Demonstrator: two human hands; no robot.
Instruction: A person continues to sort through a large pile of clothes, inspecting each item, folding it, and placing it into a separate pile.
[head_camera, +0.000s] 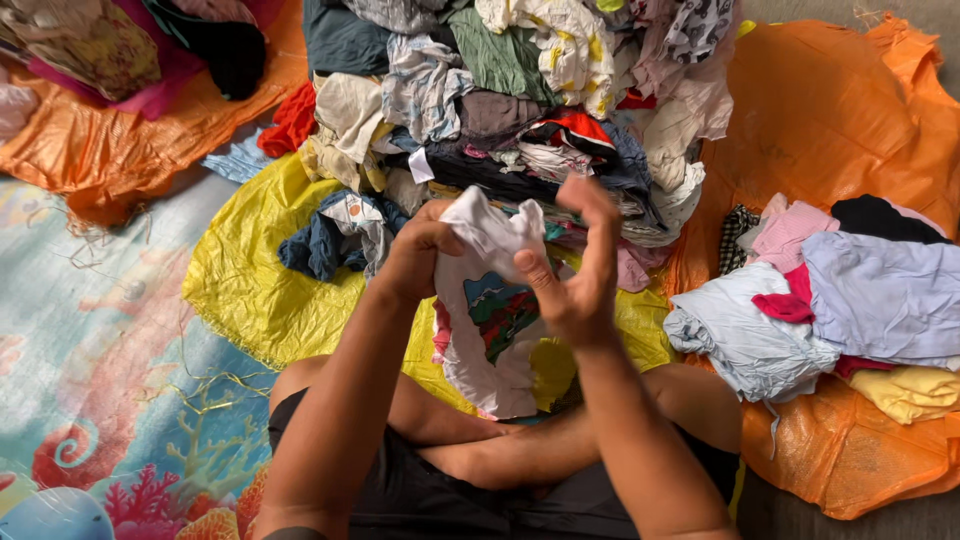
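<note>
The left hand (422, 250) is curled shut on the top edge of a small white shirt (490, 320) with a bright picture on its front. The right hand (578, 270) is close beside it, on the other side of that same edge. Its thumb presses on the cloth, and its fingers stand up straight and loose. The shirt hangs down from both hands over the crossed legs (520, 450).

It looks like the person is holding the shirt up to look at it or get it flat. The cloth is bunched at the top, so it would need a shake or a pull to lie smooth.

Just past the hands is a big pile of mixed clothes (520, 90) on a yellow plastic sheet (250, 290). Off to the right-hand side is a smaller heap of pale clothes (850, 300) on an orange sheet (830, 110).

The shirt's back and bottom hem are hidden. The big pile is cut off at the top.
</note>
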